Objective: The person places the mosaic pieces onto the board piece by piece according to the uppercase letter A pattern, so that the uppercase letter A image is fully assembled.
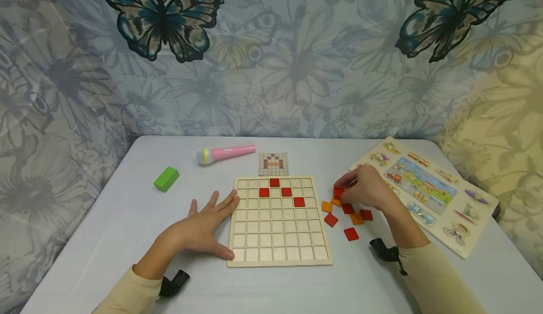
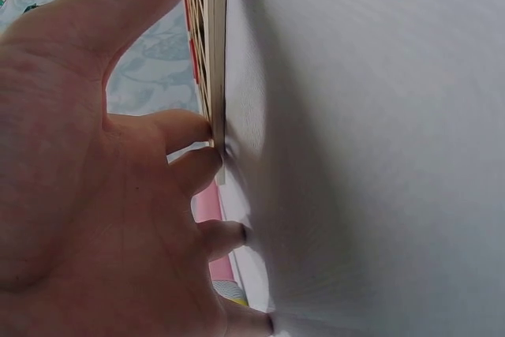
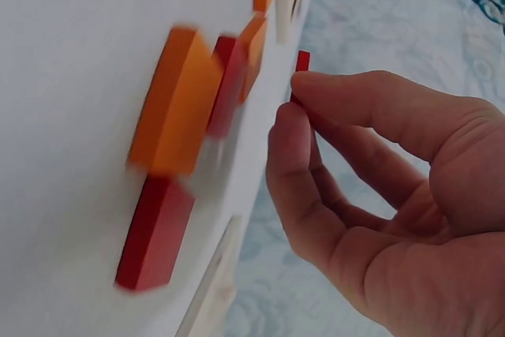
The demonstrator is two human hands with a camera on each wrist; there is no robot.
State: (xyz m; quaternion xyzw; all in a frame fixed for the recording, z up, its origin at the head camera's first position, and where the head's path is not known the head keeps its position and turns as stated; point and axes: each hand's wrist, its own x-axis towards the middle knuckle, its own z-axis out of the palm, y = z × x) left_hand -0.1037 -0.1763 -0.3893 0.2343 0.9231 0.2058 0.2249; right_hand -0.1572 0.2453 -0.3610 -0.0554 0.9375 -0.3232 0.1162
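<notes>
Pale wood, by its look, forms the gridded board [image 1: 280, 263], which lies flat on the white table [image 1: 106, 238] between the two hands. Four red tiles [image 1: 286, 192] occupy compartments in its upper rows; each appears sized to sit inside one compartment, so the dividers should prevent sliding.

Left hand [image 1: 199, 229]: fingers spread wide, holding nothing. The thumb touches the near left corner and the forefinger the left edge higher up; this two-point contact probably braces the board against shifting.

Right hand [image 1: 366, 187]: thumb and fingertips closed narrowly on one red tile [image 1: 338, 192] above the loose pile. The right wrist view shows the tile edge projecting beyond the fingertips, a grip that appears to leave the leading edge free.

Loose orange tiles [image 1: 357, 218] and loose red tiles [image 1: 351, 234] lie to the right of the board, within short reach of the right hand. A small patterned card [image 1: 273, 164] lies just beyond the far edge, pattern upward, presumably for viewing without obstruction by either arm.
</notes>
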